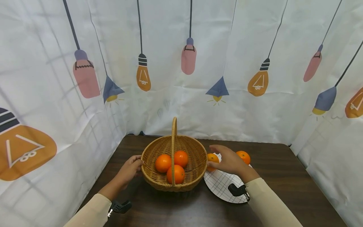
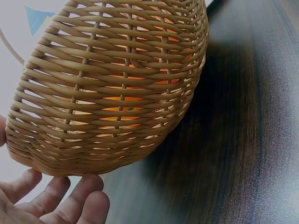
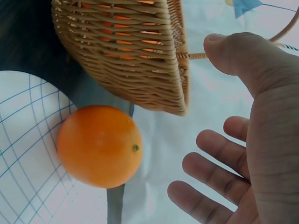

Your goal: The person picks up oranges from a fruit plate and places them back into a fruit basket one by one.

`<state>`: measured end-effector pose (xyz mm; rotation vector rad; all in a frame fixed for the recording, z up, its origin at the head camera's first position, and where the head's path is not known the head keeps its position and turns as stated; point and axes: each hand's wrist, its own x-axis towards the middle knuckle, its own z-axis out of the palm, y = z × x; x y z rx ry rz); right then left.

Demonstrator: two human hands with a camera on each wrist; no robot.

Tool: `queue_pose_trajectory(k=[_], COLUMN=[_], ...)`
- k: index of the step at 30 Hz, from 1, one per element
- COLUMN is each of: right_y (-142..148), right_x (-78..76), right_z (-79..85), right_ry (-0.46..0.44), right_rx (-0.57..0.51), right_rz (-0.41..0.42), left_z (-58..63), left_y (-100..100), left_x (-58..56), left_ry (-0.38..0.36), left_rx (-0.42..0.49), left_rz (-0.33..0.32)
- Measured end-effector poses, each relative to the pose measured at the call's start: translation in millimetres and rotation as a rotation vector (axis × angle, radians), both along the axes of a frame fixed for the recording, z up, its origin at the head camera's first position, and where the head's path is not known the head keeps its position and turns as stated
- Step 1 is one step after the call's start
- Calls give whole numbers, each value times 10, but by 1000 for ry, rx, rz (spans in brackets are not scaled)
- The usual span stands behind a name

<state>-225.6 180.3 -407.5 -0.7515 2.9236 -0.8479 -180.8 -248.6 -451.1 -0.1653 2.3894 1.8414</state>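
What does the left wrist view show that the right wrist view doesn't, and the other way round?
Only the left wrist view shows the left hand, fingertips at the basket.

Only the right wrist view shows the right hand, the grid-lined plate and an orange outside the basket.

Both share the basket, fruit glimpsed through its weave, the dark table and a blue printed lamp.

Lamp-printed white cloth (image 1: 173, 101), dark table (image 1: 283, 179)

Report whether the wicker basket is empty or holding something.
Holding something: in the head view, three oranges lie inside the wicker basket.
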Motion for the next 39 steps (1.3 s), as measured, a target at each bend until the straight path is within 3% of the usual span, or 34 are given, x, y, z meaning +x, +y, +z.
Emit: queue_pose_trajectory(k=[21,29,39], right_y=[172,205,237], right_x=[44,18,10], right_z=[-218,-317,-398], right_ry=[-10,-19,-46], right_rx=[8,15,-30], right_rz=[-59,-77,-89], left_z=[1,14,20], left_y=[1,6,10], left_x=[10,25,43], left_ry=[16,-8,-6], left_rx=[-20,-35,-40], left_rz=[-9,17,15])
